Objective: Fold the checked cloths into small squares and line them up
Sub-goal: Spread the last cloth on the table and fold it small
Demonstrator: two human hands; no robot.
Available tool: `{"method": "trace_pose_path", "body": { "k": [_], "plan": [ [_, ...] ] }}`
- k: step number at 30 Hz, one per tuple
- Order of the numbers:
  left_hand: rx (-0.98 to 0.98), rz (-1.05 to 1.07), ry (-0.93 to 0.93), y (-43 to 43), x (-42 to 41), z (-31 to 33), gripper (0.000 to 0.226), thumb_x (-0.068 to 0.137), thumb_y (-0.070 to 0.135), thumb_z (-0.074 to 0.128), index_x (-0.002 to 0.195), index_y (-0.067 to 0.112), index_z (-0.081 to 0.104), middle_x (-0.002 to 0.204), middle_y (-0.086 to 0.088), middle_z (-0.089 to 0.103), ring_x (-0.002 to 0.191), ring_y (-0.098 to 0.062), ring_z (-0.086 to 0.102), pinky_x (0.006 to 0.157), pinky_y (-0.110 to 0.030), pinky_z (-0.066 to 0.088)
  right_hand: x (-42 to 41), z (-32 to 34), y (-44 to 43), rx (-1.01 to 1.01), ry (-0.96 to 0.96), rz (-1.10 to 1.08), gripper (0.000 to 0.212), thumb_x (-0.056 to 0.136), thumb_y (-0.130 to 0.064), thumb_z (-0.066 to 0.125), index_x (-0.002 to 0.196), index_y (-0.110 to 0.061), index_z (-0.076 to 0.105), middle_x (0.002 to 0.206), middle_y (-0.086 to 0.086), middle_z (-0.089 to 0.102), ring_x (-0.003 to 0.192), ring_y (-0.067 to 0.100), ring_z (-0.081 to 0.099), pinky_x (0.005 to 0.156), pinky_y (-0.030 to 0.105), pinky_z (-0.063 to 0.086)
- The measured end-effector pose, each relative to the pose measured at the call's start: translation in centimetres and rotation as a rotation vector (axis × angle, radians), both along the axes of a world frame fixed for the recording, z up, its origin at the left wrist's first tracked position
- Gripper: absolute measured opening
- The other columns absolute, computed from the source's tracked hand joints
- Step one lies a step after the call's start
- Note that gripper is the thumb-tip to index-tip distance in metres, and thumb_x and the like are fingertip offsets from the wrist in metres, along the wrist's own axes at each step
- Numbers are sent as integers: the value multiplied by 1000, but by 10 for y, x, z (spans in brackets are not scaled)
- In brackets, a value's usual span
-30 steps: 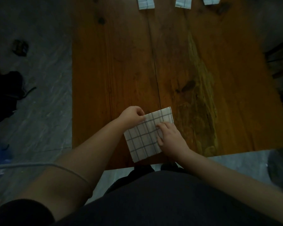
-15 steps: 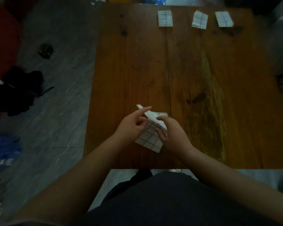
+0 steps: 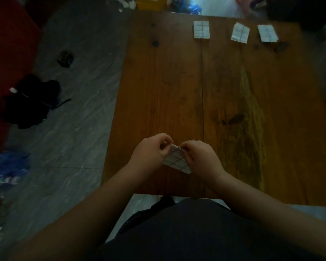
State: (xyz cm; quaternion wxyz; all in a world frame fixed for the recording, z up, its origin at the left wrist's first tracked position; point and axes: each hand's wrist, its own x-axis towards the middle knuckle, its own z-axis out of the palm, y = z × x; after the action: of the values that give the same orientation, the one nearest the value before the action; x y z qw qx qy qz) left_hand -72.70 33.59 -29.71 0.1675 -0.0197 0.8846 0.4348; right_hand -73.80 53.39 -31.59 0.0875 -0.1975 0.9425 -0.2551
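A white checked cloth, folded small, is held just above the near part of the wooden table. My left hand pinches its upper left corner and my right hand pinches its upper right side, fingertips almost touching at the top. Its lower edge hangs free toward me. Three folded checked squares lie in a row along the table's far edge: one at the left, one in the middle, slightly turned, and one at the right.
The table's left edge borders a grey floor with a black heap, a small dark object and blue plastic. Colourful clutter sits beyond the far edge. My dark-clothed torso fills the bottom.
The cloth lay flat and larger under both hands a second ago. It has since been lifted and folded smaller, and both hands now pinch its top. The camera tilted up, showing the far row.
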Motion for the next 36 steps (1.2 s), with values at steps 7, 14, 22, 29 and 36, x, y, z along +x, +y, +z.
{"method": "trace_pose_path", "body": {
  "k": [7,14,22,29,36],
  "plan": [
    [11,-36,-4,1,-3,1,7,99,30,61,101,36,62,106,20,59,101,-1,55,84,-23,49,6,14,5,-10,-29,-43,12,98,-29,53,106,-27,62,93,-15,63,83,1,59,71,17,50],
    [167,178,-78,0,-1,-13,7,99,26,61,104,30,65,105,12,64,101,-5,61,80,-28,55,0,11,30,32,-227,-164,11,98,-35,56,105,-30,62,90,-14,65,82,1,63,73,26,58],
    [143,362,-181,-14,0,-53,5,100,27,61,102,31,62,104,10,63,98,-8,60,76,-28,53,-13,-26,41,-209,-634,-504,5,96,-27,62,98,-24,66,101,-2,67,96,15,65,81,34,59],
    [91,393,-281,-2,5,-95,17,100,25,61,116,26,60,115,5,63,100,-12,59,78,-31,55,-10,-66,31,-131,-574,-690,32,99,-22,58,130,-15,56,124,4,60,113,21,58,81,31,52],
    [-192,204,-67,-5,17,-94,49,97,22,62,144,22,48,144,3,49,133,-17,45,106,-35,42,4,-68,36,35,-336,-493,44,95,-18,59,138,-18,49,137,2,51,128,19,49,106,38,47]
  ]
}}
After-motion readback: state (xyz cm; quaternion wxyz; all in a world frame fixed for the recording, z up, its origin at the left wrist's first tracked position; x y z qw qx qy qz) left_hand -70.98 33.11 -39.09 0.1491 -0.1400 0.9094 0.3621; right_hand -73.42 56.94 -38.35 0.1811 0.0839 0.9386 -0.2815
